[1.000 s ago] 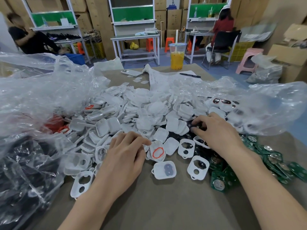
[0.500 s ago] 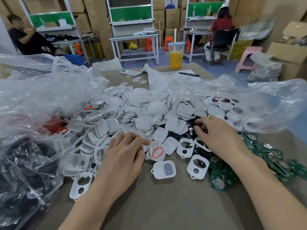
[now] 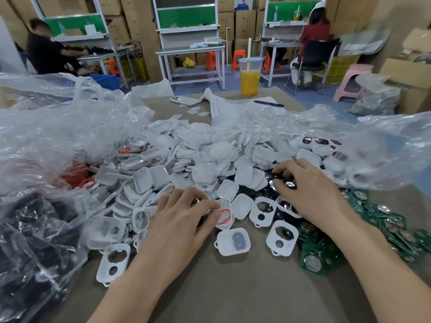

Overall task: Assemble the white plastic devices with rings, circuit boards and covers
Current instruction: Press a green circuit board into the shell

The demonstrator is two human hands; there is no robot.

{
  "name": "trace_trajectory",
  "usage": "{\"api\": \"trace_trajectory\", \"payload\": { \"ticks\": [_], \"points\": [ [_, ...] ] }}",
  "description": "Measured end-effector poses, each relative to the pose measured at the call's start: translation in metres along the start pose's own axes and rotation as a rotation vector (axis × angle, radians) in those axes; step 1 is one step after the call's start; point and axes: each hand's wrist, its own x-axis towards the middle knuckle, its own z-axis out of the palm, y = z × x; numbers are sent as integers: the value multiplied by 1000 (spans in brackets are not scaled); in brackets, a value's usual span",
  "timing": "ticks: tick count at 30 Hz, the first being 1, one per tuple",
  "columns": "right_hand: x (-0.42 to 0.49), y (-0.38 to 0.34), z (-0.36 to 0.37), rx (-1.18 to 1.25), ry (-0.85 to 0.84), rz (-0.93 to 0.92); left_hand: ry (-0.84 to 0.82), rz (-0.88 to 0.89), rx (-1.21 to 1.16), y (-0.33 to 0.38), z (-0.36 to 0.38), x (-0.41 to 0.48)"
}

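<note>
Pinches, with the curled fingers [image 3: 207,206] of the left hand [image 3: 177,224], the near-left rim of a white shell [image 3: 226,205] that carries a red ring [image 3: 223,216] inside. Curls the right hand [image 3: 310,190] knuckles-up over a patch of dark shiny parts [image 3: 261,191], fingertips [image 3: 278,181] down among them and a bright disc [image 3: 290,184] at the thumb; cannot tell whether pinched or merely touched.

Probably calls next for a board. Finds the green circuit boards [image 3: 312,262] right of the ringed shell and nearer the body, close by the right wrist and well apart from the left hand, so within easier reach of the right. Sets the shell's long axis roughly away from the body, slightly tilted.

Just nearer, a shell with a grey insert [image 3: 233,242] and a two-holed cover [image 3: 290,246]. Beyond, a heap of white shells [image 3: 186,164] between crumpled clear bags [image 3: 70,127], all on a brown table [image 3: 233,294]. Farther back, an orange drink [image 3: 249,76], a phone [image 3: 185,100], a paper [image 3: 235,108] with a pen [image 3: 268,103]; then workbenches, stacked cartons and two seated people.
</note>
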Motion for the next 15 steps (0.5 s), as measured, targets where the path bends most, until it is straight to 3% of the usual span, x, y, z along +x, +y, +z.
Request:
{"api": "trace_trajectory", "payload": {
  "ticks": [15],
  "points": [
    [1, 3, 2, 60, -43, -24, -1, 21, 17, -2, 5, 0]
  ]
}}
